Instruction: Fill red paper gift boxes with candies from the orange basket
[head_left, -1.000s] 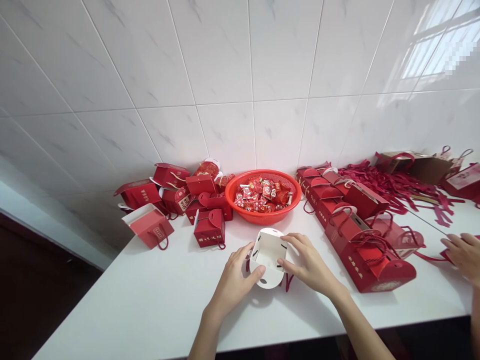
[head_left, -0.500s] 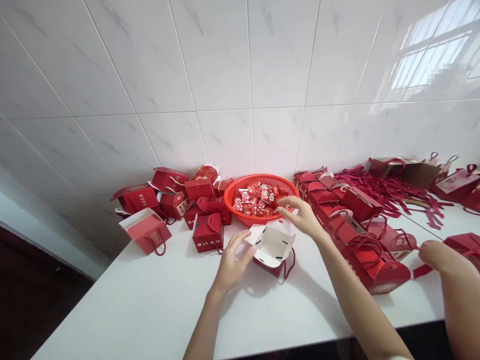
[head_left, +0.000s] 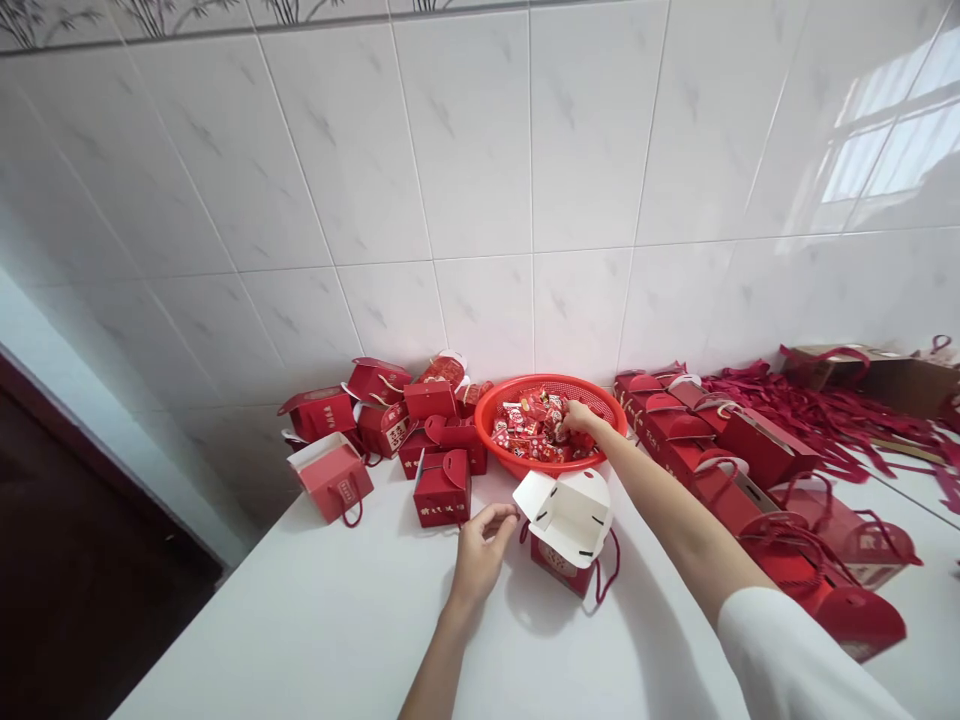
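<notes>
A red gift box (head_left: 559, 565) stands upright on the white table with its white-lined flaps spread and a dark red cord hanging at its side. My left hand (head_left: 481, 555) is just left of this box, its fingers bent and loosely apart beside the left flap. Whether the fingertips touch the flap or cord I cannot tell. My right hand (head_left: 581, 420) reaches into the red plastic basket (head_left: 517, 466) behind the box. Its curled fingers are down among red wrapped candies (head_left: 525, 420), and the fingertips are hidden there.
Closed red gift boxes (head_left: 442, 488) cluster at the left, with an open light-red box (head_left: 330, 478) near the table edge. Rows of red boxes (head_left: 750, 500) line the right side. Dark red ribbons (head_left: 810, 410) and a cardboard box (head_left: 870, 375) lie farther right, by the tiled wall.
My right hand has moved from above the basket's front rim down into the candies. My left hand has come off the box. The view has shifted, and another person's hand at right is out of sight.
</notes>
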